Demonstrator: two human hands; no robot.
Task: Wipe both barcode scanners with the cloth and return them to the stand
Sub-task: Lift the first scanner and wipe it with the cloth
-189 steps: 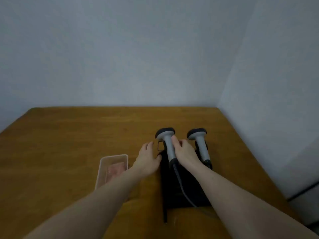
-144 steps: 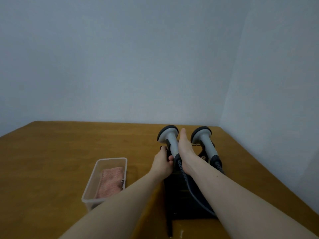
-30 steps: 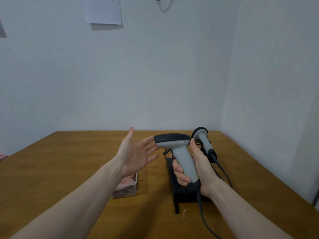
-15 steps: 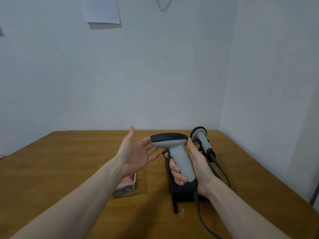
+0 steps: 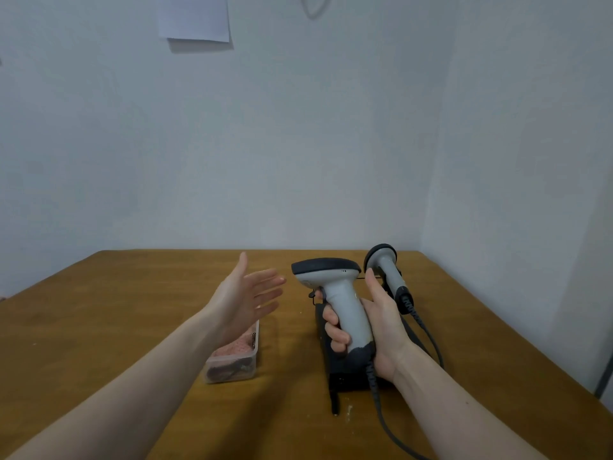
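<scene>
Gripping the grey handle of one scanner (image 5: 338,293), the right hand (image 5: 374,327) holds it upright above the tabletop (image 5: 132,310), its dark head pointing left; the fingers (image 5: 333,330) wrap the front of the handle and the thumb stands up along its right side. A cable (image 5: 381,413) runs down from the dark base of the handle and off the bottom edge of the view. Spread flat with the palm turned towards the scanner head, the left hand (image 5: 245,293) hovers just left of it, holding nothing and not touching it. Behind the right hand the second scanner (image 5: 388,273) leans in the black stand (image 5: 335,376), head up, its own cable (image 5: 428,333) curling down to the right. Below the left wrist sits a clear tub (image 5: 238,363) on the tabletop, left of the stand, with the pink cloth (image 5: 235,346) lying inside it. A sheet of paper (image 5: 194,16) hangs on the wall at the top left.
</scene>
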